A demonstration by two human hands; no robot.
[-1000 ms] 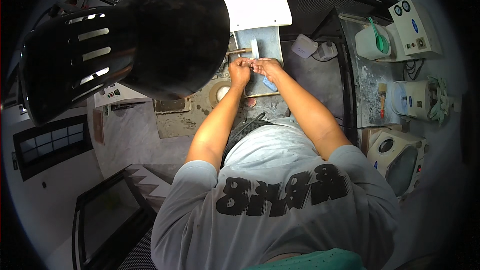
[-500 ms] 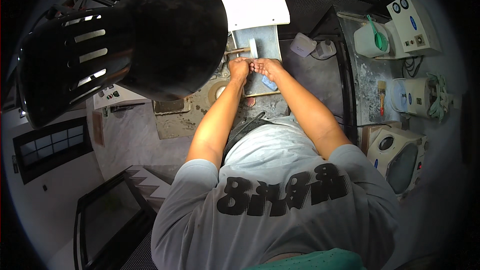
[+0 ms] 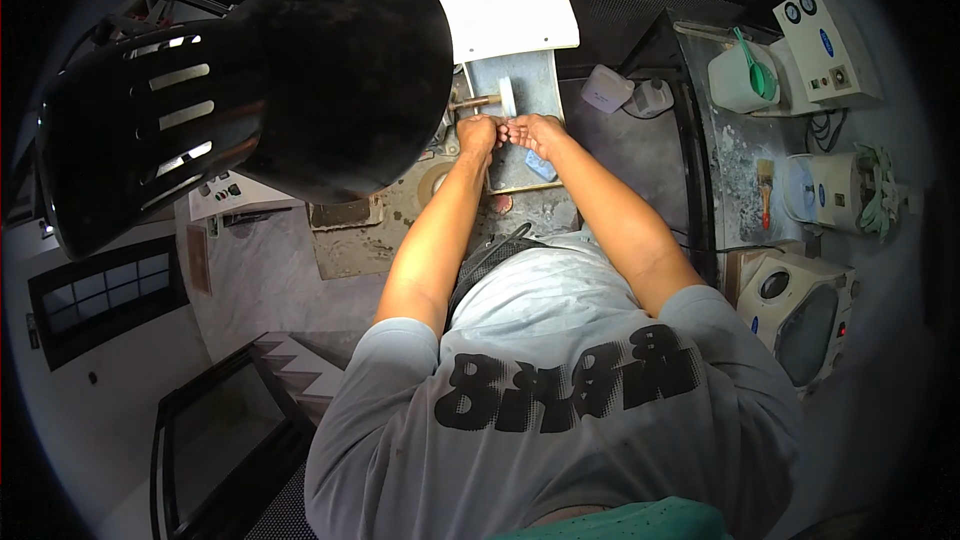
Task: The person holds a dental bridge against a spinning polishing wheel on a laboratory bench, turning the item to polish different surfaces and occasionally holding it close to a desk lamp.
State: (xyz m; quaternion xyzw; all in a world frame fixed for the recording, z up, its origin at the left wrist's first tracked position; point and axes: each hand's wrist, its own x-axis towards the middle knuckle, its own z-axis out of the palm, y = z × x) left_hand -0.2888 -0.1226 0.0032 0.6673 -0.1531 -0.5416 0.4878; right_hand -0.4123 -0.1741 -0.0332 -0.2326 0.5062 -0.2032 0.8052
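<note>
My left hand (image 3: 479, 134) and my right hand (image 3: 537, 132) meet over a pale metal tray (image 3: 512, 176). Both have bent, closed fingers pinched around something too small to make out. Just beyond the fingertips stands a white buffing wheel (image 3: 507, 97), mounted on a brown spindle (image 3: 478, 101) that comes in from the left. Whether the wheel turns, or the held piece touches it, I cannot tell. Close under my right wrist a blue block (image 3: 540, 166) lies in the tray.
A black lamp shade (image 3: 350, 70) covers much of the upper left. Behind the wheel rises a white shield (image 3: 515, 18). White jugs (image 3: 608, 89) stand right of the tray. Along the right bench are a tub with a green scoop (image 3: 757, 75), a brush (image 3: 765, 190) and several cream machines (image 3: 795, 310).
My hands stay at the wheel with almost the same grip. Only a very slight shift of the fingers and of the whole view shows.
</note>
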